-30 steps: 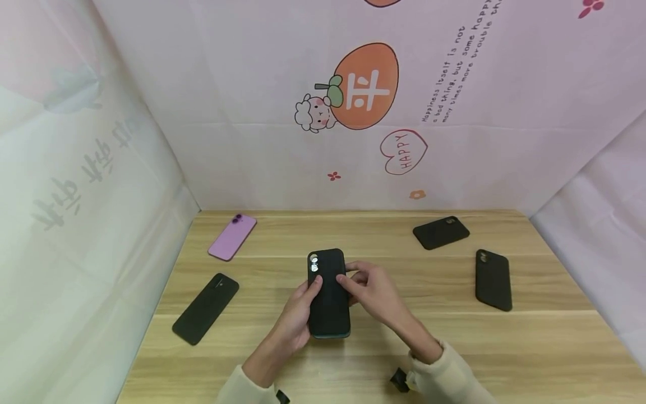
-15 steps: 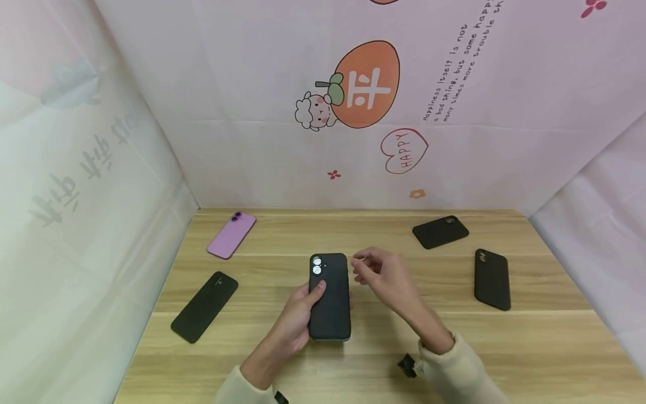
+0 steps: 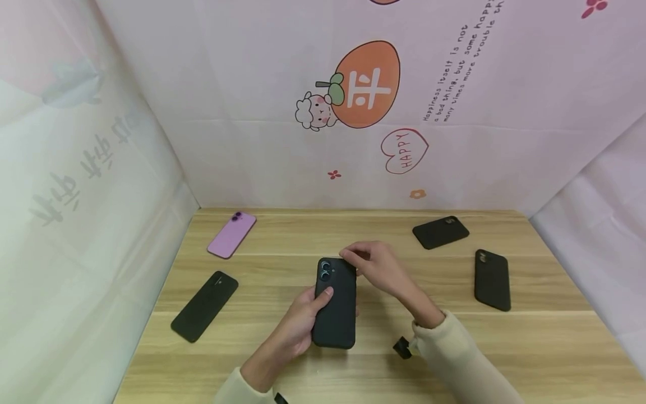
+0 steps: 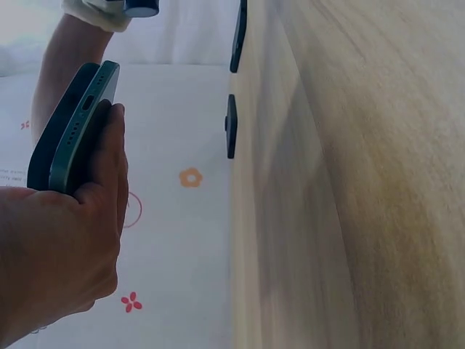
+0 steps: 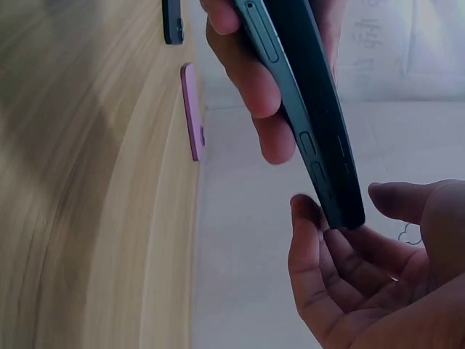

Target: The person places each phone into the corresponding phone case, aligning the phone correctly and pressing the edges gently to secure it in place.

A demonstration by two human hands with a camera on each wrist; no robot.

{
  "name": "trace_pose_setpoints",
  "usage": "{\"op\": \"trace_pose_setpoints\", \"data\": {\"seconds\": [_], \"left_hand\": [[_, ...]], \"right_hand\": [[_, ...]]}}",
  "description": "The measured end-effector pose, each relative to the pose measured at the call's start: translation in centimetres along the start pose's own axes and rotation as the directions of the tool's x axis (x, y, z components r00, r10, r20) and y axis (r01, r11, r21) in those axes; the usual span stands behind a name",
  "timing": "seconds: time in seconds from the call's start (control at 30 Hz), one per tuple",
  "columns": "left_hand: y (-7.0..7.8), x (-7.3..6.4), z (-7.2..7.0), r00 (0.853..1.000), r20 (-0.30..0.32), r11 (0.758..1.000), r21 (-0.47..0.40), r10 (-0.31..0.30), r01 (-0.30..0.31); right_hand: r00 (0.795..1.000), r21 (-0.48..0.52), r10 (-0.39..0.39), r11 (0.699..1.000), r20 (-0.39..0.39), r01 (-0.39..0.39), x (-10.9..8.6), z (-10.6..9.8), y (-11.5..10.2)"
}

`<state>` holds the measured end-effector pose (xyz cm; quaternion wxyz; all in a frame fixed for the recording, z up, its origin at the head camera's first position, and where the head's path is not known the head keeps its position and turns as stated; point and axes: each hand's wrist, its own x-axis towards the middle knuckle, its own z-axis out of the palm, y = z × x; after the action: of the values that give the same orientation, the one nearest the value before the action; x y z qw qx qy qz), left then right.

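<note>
My left hand (image 3: 298, 322) grips a green phone (image 4: 80, 127) together with a black phone case (image 3: 335, 303), thumb across the case's back. The case lies along the phone's back, and the phone's camera lenses show in its cutout. From the right wrist view, the phone's green side edge with its buttons is exposed beside the case. My right hand (image 3: 378, 266) is at the top right corner of the two. Its bent fingers (image 5: 305, 247) are right at that corner, and its thumb stands a little apart from the case.
On the wooden table (image 3: 282, 235), a pink phone (image 3: 232, 235) and a black phone (image 3: 204, 307) lie to the left. Two more black phone cases, one farther back (image 3: 441, 232) and one nearer (image 3: 492, 280), lie to the right. Printed cloth walls enclose the back and sides.
My right hand left the phone's right edge, moved off, then came to its top right corner. My left hand has shifted phone and case slightly right and nearer, changing their tilt.
</note>
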<state>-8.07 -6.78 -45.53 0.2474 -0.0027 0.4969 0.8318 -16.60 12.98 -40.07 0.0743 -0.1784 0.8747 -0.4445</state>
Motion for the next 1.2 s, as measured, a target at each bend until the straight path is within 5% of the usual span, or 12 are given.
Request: {"op": "trace_pose_setpoints", "data": {"seconds": [0.37, 1.2], "left_hand": [[0.03, -0.13, 0.31, 0.999, 0.032, 1.000, 0.025, -0.017, 0.017], [-0.58, -0.13, 0.26, 1.000, 0.005, 1.000, 0.014, 0.025, -0.025]], "right_hand": [[0.996, 0.089, -0.010, 0.996, 0.089, 0.002, 0.69, 0.50, 0.24], [0.995, 0.137, -0.057, 0.990, 0.079, 0.046, 0.37, 1.04, 0.10]]}}
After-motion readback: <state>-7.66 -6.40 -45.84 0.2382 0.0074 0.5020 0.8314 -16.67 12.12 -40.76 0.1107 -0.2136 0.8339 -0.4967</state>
